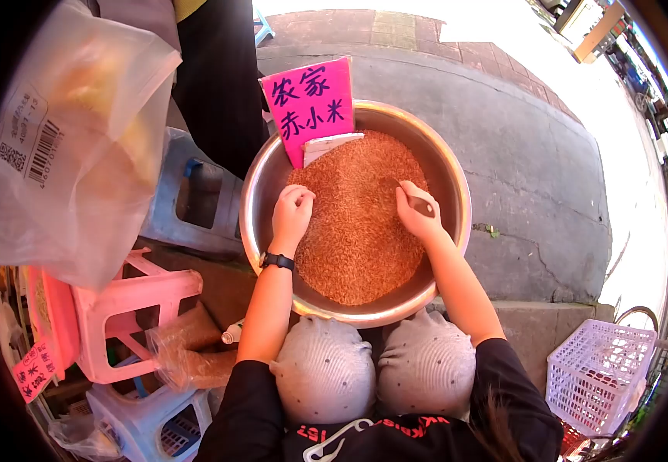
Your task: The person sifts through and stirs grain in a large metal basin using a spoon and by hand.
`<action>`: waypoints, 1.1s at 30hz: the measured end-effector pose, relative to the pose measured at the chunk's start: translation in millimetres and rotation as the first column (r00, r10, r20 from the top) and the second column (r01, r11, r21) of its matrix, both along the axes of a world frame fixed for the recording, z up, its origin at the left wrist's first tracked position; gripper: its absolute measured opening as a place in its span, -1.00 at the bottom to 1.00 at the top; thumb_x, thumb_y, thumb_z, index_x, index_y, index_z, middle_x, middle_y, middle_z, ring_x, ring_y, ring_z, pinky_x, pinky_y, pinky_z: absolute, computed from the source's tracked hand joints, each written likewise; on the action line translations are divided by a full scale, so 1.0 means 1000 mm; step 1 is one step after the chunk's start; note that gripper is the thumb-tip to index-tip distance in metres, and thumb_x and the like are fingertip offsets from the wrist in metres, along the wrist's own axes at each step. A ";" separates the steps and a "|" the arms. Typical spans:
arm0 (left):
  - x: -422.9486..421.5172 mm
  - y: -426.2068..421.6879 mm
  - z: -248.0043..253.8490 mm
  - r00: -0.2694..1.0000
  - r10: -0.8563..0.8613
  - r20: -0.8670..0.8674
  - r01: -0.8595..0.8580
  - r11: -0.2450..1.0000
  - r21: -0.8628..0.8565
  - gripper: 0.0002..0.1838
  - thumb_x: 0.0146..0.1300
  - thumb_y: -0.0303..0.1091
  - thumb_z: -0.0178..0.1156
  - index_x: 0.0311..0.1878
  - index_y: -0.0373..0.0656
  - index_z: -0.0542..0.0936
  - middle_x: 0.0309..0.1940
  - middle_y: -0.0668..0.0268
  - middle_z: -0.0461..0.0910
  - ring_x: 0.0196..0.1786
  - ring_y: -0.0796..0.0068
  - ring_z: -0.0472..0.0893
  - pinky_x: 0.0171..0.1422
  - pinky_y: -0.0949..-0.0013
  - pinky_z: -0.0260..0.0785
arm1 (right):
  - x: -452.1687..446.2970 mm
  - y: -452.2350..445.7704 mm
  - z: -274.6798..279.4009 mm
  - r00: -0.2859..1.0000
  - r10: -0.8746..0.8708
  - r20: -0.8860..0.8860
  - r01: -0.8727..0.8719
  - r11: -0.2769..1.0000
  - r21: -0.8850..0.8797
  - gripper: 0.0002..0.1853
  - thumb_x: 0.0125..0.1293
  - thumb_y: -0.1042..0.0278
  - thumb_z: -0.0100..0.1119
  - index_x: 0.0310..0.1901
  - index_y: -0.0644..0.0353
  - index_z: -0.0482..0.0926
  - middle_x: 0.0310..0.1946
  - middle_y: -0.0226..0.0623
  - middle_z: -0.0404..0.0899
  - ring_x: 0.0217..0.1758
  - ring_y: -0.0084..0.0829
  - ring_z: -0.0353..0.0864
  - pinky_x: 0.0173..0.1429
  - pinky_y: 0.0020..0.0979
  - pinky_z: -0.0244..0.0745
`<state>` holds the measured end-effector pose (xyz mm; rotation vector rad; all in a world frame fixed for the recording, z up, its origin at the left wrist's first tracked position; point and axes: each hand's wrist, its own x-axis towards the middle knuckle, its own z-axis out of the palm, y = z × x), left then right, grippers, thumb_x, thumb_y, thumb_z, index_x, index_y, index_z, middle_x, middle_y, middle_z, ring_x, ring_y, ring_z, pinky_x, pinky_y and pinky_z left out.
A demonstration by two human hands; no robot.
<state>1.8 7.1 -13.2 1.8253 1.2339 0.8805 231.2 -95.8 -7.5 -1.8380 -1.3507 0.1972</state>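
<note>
A wide metal basin (457, 165) holds a heap of reddish-brown rice grains (353, 239). Over the left part of the heap is my left hand (294, 209), its fingers curled together; whatever is between them cannot be made out. My right hand (420, 212), on the right side of the heap, is closed around a small tool with a brown handle (422, 206). The tool's far end is dark and lies close to the grains, so its kind is unclear. A pink handwritten sign (311, 104) stands in the basin's back left, a white piece (332, 146) at its base.
Close at the left hangs a plastic bag (72, 154). Below it are a blue-grey stool (195, 200), a pink stool (141, 300) and a clear bag of brown grain (195, 346). A person's dark trouser leg (222, 85) is behind the basin. At right sits a lilac basket (600, 377).
</note>
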 end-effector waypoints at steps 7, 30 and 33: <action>-0.003 0.001 -0.001 0.878 0.051 -0.475 -0.092 0.994 -0.062 -0.70 0.18 -0.23 -0.06 -0.38 -0.32 0.50 -0.36 -0.08 0.50 -0.29 -0.02 0.49 -0.15 0.09 0.31 | 0.006 0.000 0.001 0.945 -0.178 0.275 0.247 0.938 -0.242 -0.80 0.26 0.25 -0.13 -0.26 0.20 0.38 -0.50 -0.11 0.55 -0.45 -0.11 0.57 -0.37 -0.14 0.47; 0.006 -0.011 -0.011 0.989 0.109 -0.103 -0.088 0.978 0.191 -0.85 0.20 -0.45 -0.10 -0.16 -0.23 0.33 -0.46 0.02 0.48 -0.26 0.01 0.47 -0.17 0.12 0.29 | -0.001 0.004 0.012 0.989 -0.133 0.059 0.145 0.862 -0.486 -0.75 0.21 0.21 -0.08 -0.13 0.13 0.39 -0.28 -0.17 0.56 -0.17 -0.16 0.54 -0.14 -0.18 0.41; 0.003 -0.012 -0.008 0.938 0.236 -0.252 -0.092 0.875 0.476 -0.85 0.15 -0.45 -0.04 -0.19 -0.21 0.38 -0.48 0.10 0.49 -0.23 0.12 0.45 -0.08 0.16 0.25 | 0.000 0.003 0.013 0.992 -0.121 0.044 0.127 0.856 -0.501 -0.73 0.20 0.22 -0.08 -0.10 0.13 0.38 -0.26 -0.18 0.56 -0.16 -0.16 0.54 -0.14 -0.19 0.41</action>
